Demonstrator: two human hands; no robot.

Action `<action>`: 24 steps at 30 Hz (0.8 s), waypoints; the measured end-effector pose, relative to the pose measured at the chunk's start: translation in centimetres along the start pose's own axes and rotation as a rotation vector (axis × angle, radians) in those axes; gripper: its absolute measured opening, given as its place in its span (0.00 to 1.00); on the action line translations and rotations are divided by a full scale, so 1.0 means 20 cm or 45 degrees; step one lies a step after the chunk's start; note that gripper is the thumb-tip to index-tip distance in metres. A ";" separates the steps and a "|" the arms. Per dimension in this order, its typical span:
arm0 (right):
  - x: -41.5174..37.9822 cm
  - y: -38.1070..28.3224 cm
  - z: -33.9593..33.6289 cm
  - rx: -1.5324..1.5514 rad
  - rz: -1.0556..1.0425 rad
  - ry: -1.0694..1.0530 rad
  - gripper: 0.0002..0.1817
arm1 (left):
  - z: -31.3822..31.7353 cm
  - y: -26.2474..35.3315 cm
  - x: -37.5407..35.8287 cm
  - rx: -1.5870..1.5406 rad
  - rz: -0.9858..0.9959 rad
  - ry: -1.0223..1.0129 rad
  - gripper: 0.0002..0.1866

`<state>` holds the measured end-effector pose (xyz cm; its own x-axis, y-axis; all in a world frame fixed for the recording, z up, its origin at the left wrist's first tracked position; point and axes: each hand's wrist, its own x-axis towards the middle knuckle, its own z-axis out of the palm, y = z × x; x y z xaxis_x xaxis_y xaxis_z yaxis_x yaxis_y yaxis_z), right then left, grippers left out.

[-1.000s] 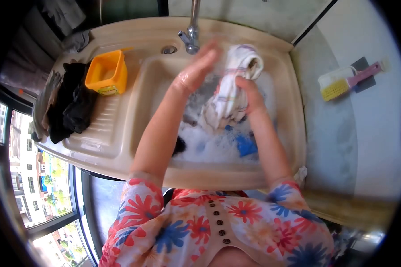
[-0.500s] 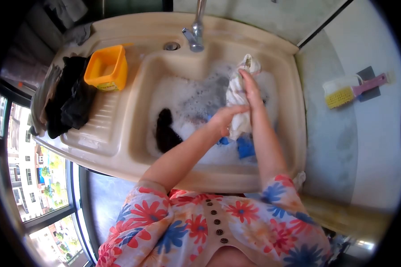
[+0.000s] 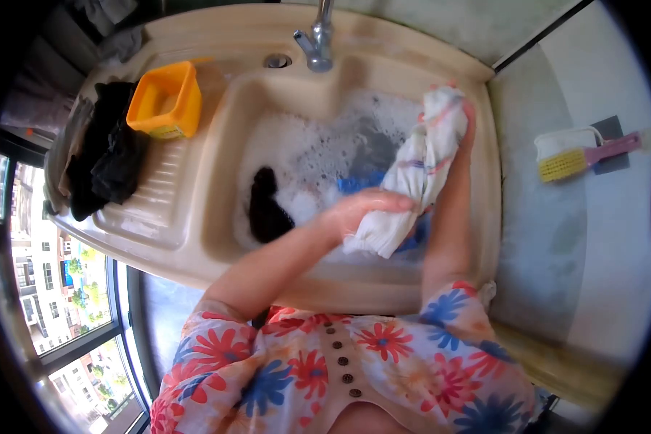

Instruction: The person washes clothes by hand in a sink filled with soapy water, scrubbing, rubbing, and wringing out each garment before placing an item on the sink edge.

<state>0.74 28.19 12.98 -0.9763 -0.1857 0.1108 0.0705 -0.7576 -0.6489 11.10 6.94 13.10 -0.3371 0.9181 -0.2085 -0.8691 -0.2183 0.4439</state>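
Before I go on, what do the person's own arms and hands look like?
Loose, short, white fabric sleeves printed with red, blue and peach flowers leave both forearms bare. The left hand wears no glove, and no bracelet shows at its wrist. The right hand, largely hidden, looks ungloved too.

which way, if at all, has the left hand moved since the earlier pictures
Yes: the left hand has moved away from the faucet, toward the floral shirt, and grips the striped white cloth.
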 end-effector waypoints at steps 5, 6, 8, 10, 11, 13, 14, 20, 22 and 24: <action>0.01 0.21 -0.12 -1.080 0.219 0.706 0.21 | -0.11 0.16 0.00 2.367 -0.202 0.659 0.19; -0.01 0.25 -0.10 -1.123 0.116 0.762 0.21 | -0.18 0.17 0.00 2.570 -0.269 0.750 0.16; -0.05 0.30 -0.08 -1.187 -0.086 0.875 0.21 | -0.34 0.22 0.00 2.690 -0.130 0.990 0.14; -0.09 0.27 -0.01 -0.951 -0.086 0.632 0.26 | -0.34 0.28 -0.02 2.756 -0.023 1.110 0.13; -0.10 0.24 0.04 -0.901 -0.070 0.546 0.28 | -0.33 0.31 -0.03 2.787 0.042 1.174 0.12; -0.11 0.18 0.11 -0.818 -0.016 0.380 0.33 | -0.28 0.35 -0.03 2.812 0.109 1.170 0.12; -0.11 0.17 0.13 -0.862 0.008 0.377 0.32 | -0.27 0.36 -0.03 2.823 0.144 1.166 0.12; -0.09 0.17 0.22 -1.039 -0.185 0.415 0.25 | -0.29 0.39 -0.03 2.356 0.230 1.473 0.18; -0.11 0.16 0.46 -1.267 -0.405 0.368 0.22 | -0.46 0.36 0.04 1.852 0.048 1.435 0.24; -0.12 0.15 0.57 -1.542 -0.596 0.138 0.23 | -0.48 0.34 0.05 1.280 0.083 1.228 0.27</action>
<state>5.55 19.18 19.30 -0.8732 0.0349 0.4862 -0.4518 0.3164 -0.8341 1.26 3.18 7.51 -0.8373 0.2382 -0.4921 -0.3517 0.4545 0.8184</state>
